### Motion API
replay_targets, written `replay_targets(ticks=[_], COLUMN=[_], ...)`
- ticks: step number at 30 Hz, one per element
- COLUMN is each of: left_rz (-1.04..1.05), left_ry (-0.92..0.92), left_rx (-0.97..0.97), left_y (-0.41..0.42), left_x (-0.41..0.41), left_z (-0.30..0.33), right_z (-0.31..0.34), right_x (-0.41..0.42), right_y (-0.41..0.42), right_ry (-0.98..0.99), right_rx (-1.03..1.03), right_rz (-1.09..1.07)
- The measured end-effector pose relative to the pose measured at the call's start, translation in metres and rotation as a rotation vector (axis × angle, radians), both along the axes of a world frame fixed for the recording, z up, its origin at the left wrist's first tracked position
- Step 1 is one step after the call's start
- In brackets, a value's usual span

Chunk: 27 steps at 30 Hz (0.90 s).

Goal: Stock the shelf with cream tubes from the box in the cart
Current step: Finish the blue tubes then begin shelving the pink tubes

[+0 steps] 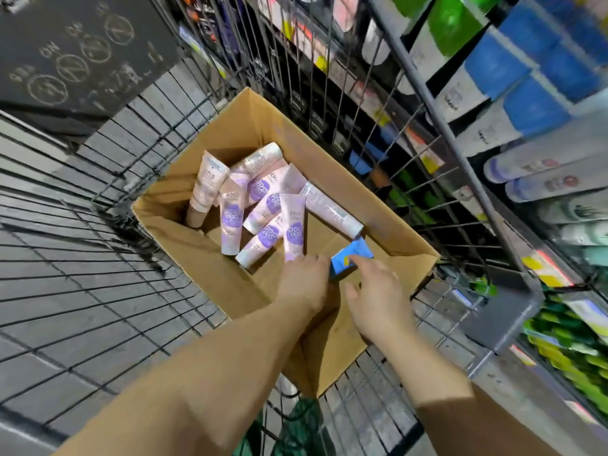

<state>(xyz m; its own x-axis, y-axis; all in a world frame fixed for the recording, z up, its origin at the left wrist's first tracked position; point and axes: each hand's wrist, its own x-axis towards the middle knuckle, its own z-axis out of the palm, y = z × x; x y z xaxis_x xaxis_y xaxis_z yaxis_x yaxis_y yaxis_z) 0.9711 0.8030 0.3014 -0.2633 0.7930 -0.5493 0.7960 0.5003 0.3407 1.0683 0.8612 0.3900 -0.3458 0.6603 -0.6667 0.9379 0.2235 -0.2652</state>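
Both hands dip into the open brown cardboard box (329,179), left hand (304,279) and right hand (378,291) loose-fingered, gripping nothing — best gather several pink-and-purple cream tubes (263,205) lying together, ignoring the small blue packet (350,255).

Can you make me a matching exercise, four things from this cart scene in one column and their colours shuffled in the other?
Things:
1. cream tubes
2. small packet between the left hand and right hand
3. box
4. cart

Colours:
A. dark wire
B. blue with yellow
C. pink with purple
D. brown cardboard

Pairs: 1-C, 2-B, 3-D, 4-A
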Motion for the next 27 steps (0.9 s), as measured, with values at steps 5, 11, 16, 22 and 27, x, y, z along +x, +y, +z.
replay_targets(ticks=[5, 11, 16, 22, 27], left_rz=[0.141, 0.356, 0.393, 0.889, 0.919], left_ry=[-0.193, -0.516, -0.743, -0.348, -0.191], left_rx=[-0.108, -0.012, 0.040, -0.011, -0.029], left_y=[0.005, 0.000, -0.003, -0.013, -0.005], left_x=[-0.013, -0.026, -0.031, -0.053, -0.049], left_z=[0.012, 0.067, 0.079, 0.009, -0.019], right_z=[0.002, -0.007, -0.006, -0.019, -0.027], right_x=[-0.003, -0.012, -0.016, -0.002, 0.003], right_y=[0.006, 0.004, 0.001, 0.006, 0.005], right_ry=[0.033, 0.177, 0.356, 0.386, 0.442], right_rx=[-0.050, -0.349, -0.455, -0.422, -0.438], right_rz=[-0.130, -0.630, -0.800, -0.846, -0.805])
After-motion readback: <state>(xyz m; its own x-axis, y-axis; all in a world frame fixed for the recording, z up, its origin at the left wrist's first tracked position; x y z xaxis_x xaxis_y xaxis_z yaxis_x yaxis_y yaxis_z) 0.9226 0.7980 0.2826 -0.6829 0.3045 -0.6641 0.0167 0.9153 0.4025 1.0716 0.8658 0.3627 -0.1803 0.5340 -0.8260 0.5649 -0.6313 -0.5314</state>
